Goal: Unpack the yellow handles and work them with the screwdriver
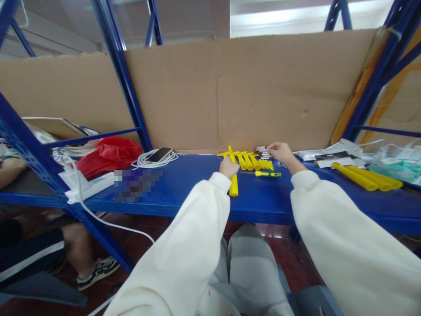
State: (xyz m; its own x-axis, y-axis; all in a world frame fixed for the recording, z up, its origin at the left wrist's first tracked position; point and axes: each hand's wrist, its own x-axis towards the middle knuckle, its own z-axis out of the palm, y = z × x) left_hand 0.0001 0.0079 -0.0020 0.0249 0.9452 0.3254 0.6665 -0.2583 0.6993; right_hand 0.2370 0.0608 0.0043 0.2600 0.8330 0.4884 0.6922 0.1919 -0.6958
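Observation:
My left hand (229,167) is wrapped round a yellow T-shaped plastic piece (233,186) whose tube end points toward me. Beyond and to the right lie several more yellow T-shaped pieces (249,163) in a row, with small yellow parts (266,165) beside them. A screwdriver (268,174) with a yellow and dark handle rests in front of these. My right hand (279,150) reaches to a group of small white cylindrical pieces (263,152), fingers pinched at its edge. What sits between those fingertips is too small to make out. Tiny loose bits (281,164) lie below that hand.
On the blue shelf top (194,188), a phone (159,154) lies on a coiled white cable (141,161). A red bag (108,154) and a white power strip (98,184) are at left. Yellow tubes (368,176) lie at right. Cardboard (171,96) walls the back. Another person's leg (77,245) shows lower left.

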